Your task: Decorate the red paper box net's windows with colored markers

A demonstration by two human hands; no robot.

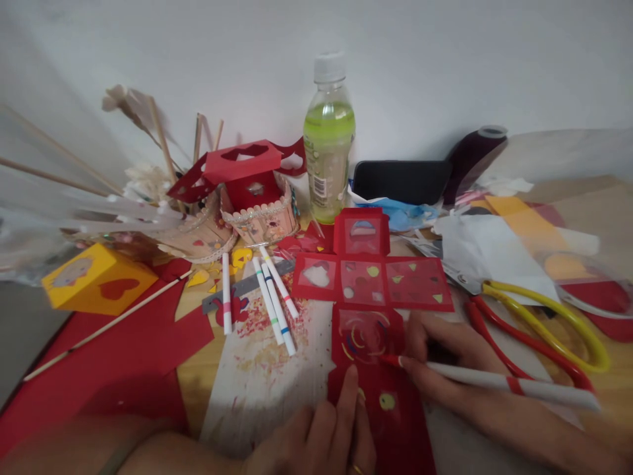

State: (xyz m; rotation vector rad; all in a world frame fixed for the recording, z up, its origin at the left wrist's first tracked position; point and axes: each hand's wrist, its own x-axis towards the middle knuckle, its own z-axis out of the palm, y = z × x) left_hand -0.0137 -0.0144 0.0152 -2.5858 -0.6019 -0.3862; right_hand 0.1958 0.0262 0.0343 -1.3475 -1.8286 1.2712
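A red cross-shaped paper cutout [422,274] lies flat on the table, with clear windows bearing small coloured shapes. My right hand [455,369] is closed on a white marker [475,377]; its red tip points left at the edge of the window with coloured arcs [362,336]. My left hand [316,432] rests on the lower part of the cutout, its index finger stretched forward just below that window. The other fingers of my left hand lie beside it, partly cut off by the frame's bottom edge.
White markers [270,300] lie left of the cutout. Scissors with red and yellow handles [548,316] are at the right. Behind stand a green drink bottle [329,142], a black phone [400,181] and a small craft basket [260,221]. A yellow box [99,280] sits left.
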